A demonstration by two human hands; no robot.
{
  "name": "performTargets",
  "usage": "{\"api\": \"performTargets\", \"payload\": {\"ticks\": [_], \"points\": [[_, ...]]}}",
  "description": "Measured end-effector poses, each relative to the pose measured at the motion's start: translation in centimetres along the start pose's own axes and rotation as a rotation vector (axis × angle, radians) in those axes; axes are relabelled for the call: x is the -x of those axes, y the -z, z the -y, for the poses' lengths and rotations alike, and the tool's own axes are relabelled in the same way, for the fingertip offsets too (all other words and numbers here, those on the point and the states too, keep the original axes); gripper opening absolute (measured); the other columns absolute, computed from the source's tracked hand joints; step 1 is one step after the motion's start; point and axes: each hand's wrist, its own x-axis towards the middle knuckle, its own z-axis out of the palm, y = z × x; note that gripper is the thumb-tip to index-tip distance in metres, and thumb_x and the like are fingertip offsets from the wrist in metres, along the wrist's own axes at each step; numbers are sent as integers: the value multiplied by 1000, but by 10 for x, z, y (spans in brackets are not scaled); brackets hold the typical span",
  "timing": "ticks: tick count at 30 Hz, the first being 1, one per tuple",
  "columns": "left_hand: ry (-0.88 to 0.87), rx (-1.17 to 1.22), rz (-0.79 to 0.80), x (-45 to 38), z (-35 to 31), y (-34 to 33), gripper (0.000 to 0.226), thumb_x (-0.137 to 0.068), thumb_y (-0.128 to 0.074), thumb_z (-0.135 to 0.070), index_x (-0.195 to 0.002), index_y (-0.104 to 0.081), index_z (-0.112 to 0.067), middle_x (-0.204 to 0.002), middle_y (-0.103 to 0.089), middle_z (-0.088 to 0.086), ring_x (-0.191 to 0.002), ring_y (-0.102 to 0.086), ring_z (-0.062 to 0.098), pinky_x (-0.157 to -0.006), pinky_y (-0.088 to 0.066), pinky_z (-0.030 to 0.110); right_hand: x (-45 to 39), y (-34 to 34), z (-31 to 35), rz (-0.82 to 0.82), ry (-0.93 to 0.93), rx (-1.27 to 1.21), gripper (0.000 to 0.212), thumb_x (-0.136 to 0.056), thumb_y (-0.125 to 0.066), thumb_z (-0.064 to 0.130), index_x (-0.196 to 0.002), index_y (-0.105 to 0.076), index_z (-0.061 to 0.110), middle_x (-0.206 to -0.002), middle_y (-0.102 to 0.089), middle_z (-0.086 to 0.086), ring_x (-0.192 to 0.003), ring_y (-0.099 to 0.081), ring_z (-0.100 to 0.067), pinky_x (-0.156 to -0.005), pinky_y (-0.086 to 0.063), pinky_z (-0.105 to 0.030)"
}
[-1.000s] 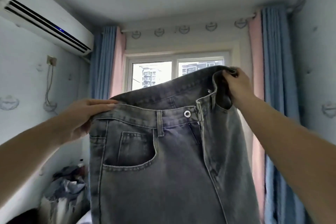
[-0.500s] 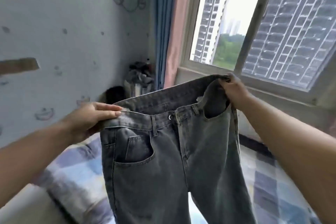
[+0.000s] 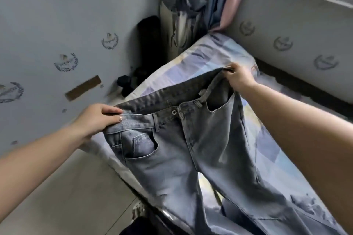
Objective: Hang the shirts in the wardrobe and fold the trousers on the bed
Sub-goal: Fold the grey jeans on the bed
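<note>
Trousers-folding step: grey jeans (image 3: 191, 149) held over the bed (image 3: 200, 57), left hand (image 3: 95, 120) pinching waistband at 9 o'clock, right hand (image 3: 238, 77) gripping at 1 o'clock. Next, probably: lay flat, legs together.

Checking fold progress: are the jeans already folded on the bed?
No. The jeans hang unfolded over the bed, held at the waistband by the left hand and right hand.
</note>
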Motion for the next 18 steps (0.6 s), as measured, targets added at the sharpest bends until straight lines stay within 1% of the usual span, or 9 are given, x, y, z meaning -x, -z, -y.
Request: {"api": "performTargets", "payload": {"ticks": [2, 4, 6, 8, 9, 12, 15, 16, 18], "points": [[29, -39, -32, -53, 28, 12, 22, -80, -75, -10, -100, -74, -17, -99, -70, 1, -71, -60, 4, -84, -49, 35, -38, -58, 17, 9, -37, 11, 24, -93, -54, 22, -112, -63, 10, -112, -64, -12, -108, -56, -28, -77, -34, -25], [53, -60, -63, -100, 54, 23, 22, -79, -75, -11, -100, -74, -17, -93, -69, -3, -60, -53, -5, -71, -48, 32, -70, -113, 32, 40, -58, -2, 22, -93, -52, 19, -110, -62, 9, -112, -64, -14, -107, -56, -30, -78, -36, -26], [94, -43, -64, -147, 83, 38, 23, -79, -75, -10, -101, -74, -17, -96, -71, 0, -74, -61, 2, -78, -50, 29, -102, -165, 48, 54, -58, 18, 21, -93, -51, 18, -107, -63, 7, -109, -65, -16, -104, -57, -31, -73, -33, -25], [159, -9, -75, -184, 109, 54, 23, -78, -75, -10, -99, -73, -19, -100, -72, 6, -95, -65, 18, -97, -49, 39, -127, -208, 62, 77, -46, 24, 21, -93, -50, 18, -106, -61, 5, -108, -64, -16, -104, -56, -31, -72, -33, -26], [186, -4, -83, -205, 123, 64, 22, -78, -76, -11, -97, -73, -22, -101, -72, 8, -100, -65, 22, -100, -48, 42, -142, -232, 68, 84, -43, 26, 21, -94, -49, 18, -106, -61, 6, -109, -64, -16, -105, -56, -32, -74, -35, -27], [242, 24, -129, -259, 165, 84, 23, -79, -75, -10, -96, -71, -24, -103, -71, 11, -98, -64, 24, -97, -49, 42, -176, -299, 84, 124, -34, -6, 23, -94, -49, 18, -111, -61, 8, -115, -64, -14, -109, -56, -30, -80, -38, -27], [297, 4, -163, -300, 204, 88, 29, -80, -74, -8, -108, -70, -12, -108, -69, 13, -101, -63, 28, -95, -50, 42, -193, -355, 85, 229, -83, -108, 42, -94, -53, 26, -135, -46, 19, -133, -53, -8, -113, -55, -24, -81, -39, -22], [325, 10, -160, -310, 216, 84, 33, -81, -72, -5, -113, -68, -8, -109, -68, 14, -97, -64, 28, -91, -53, 38, -193, -371, 80, 279, -101, -125, 51, -94, -54, 28, -142, -37, 22, -136, -50, -7, -107, -56, -23, -74, -42, -18], [374, 28, -148, -323, 236, 71, 39, -82, -70, -2, -120, -63, -4, -113, -65, 15, -93, -63, 29, -83, -54, 31, -188, -394, 65, 346, -132, -129, 59, -95, -54, 30, -147, -28, 24, -125, -56, -7, -81, -57, -20, -47, -41, -14]]}}
